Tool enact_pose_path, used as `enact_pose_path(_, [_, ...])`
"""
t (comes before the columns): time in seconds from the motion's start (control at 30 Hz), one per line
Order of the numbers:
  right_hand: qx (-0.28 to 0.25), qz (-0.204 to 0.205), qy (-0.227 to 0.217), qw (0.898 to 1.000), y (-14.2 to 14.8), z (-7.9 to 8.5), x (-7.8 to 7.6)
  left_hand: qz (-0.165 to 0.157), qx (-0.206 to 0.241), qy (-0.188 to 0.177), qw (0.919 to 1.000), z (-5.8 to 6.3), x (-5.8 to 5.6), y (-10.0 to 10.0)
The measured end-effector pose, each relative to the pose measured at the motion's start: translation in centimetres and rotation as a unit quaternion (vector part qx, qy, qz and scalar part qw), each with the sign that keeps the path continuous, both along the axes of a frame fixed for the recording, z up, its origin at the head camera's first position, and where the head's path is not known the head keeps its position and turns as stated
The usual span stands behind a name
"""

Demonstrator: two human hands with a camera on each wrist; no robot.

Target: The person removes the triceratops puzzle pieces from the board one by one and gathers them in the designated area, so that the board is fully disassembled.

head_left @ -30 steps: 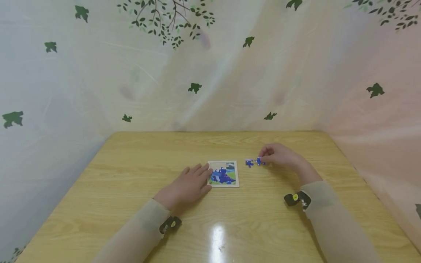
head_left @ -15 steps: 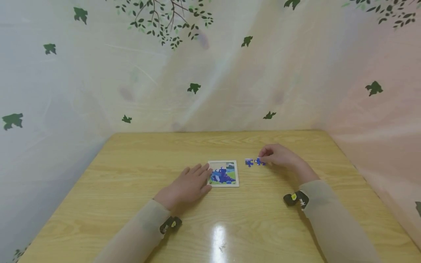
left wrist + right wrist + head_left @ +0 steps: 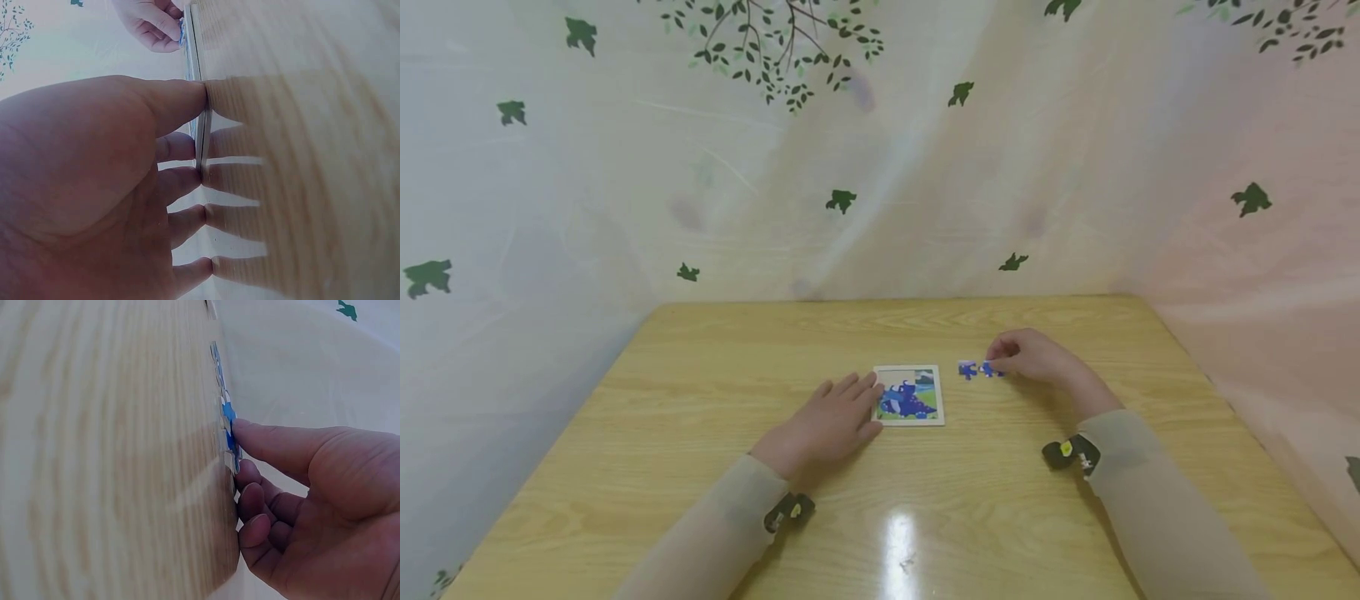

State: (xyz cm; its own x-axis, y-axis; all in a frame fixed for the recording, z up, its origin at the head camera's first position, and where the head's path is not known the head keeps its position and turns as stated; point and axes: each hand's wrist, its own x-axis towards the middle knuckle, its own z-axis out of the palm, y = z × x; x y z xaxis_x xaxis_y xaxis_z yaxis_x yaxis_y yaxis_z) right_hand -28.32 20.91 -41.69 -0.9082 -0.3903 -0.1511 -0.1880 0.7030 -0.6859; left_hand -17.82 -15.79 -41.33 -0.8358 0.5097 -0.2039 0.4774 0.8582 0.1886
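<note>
In the head view my left hand (image 3: 829, 419) lies with straight fingers at the left edge of a white-framed jigsaw puzzle (image 3: 942, 398) showing a blue dinosaur. The thumb (image 3: 181, 103) and fingertips touch the frame's edge and the table in the left wrist view. A bare patch shows at the puzzle's upper left. To the right of the frame my right hand (image 3: 1033, 357) pinches a blue puzzle piece (image 3: 988, 368) at the tabletop, its thumb on top and a fingertip at its edge. Another blue puzzle piece (image 3: 967, 369) lies just left of it.
The wooden table (image 3: 970, 500) reaches back to a pale cloth backdrop (image 3: 760, 233) with printed green leaves and branches. Each wrist carries a small dark camera, as on the right sleeve (image 3: 1138, 467). A light reflection shines near the front.
My right hand has edged very slightly left over its puzzle piece. The left hand keeps its place at the frame, and the head view has shifted a little.
</note>
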Motion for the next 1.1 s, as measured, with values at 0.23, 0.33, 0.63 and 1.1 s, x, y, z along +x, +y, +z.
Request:
enact_pose_path(0.23, [0.006,-0.005,0.004,1.000,-0.2,0.2,0.1,0.002,-0.002,0.000,1.0000,-0.1,-0.1,0.0])
enact_pose_path(0.33, [0.008,-0.004,0.008,1.000,-0.3,0.3,0.1,0.003,0.002,0.001,1.0000,-0.2,-0.1,0.0])
enact_pose_path(0.63, [0.015,-0.008,0.008,1.000,-0.1,-0.3,-0.3,0.004,0.003,-0.001,1.0000,-0.1,0.0,-0.1])
enact_pose_path(1.1, [-0.018,-0.052,0.026,0.998,-1.4,1.3,0.5,0.001,0.008,-0.001,1.0000,-0.2,-0.1,-0.3])
